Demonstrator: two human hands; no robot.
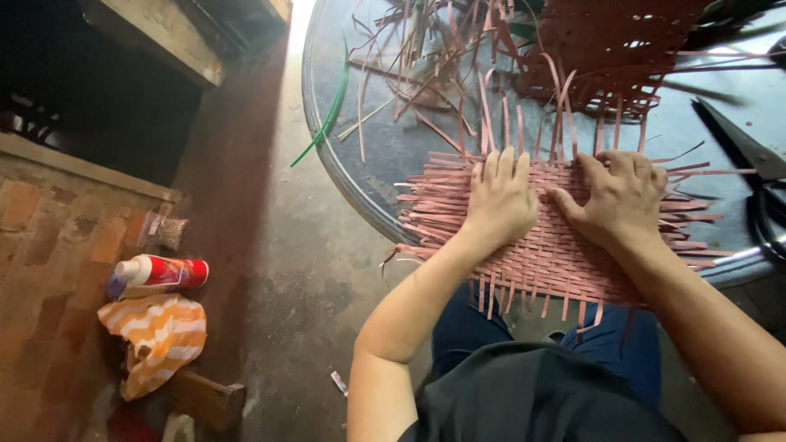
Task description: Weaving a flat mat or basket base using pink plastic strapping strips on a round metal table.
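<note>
bare concrete floor (303,270), brick wall (49,245) at left, round glass table (385,147)

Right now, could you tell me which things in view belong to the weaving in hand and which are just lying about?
In hand:
- left hand and right hand, pressed flat on the pink woven mat
- loose pink strips on the round table
- scissors

Lying about:
- red and white bottle
- orange striped cloth
- green strip

Person, head view. Left hand (501,200) and right hand (618,196): bare, without rings, watch or gloves. Forearms uncovered to the elbows. Black top at 6 o'clock. Dark blue trousers over the knees, just above the top.
</note>
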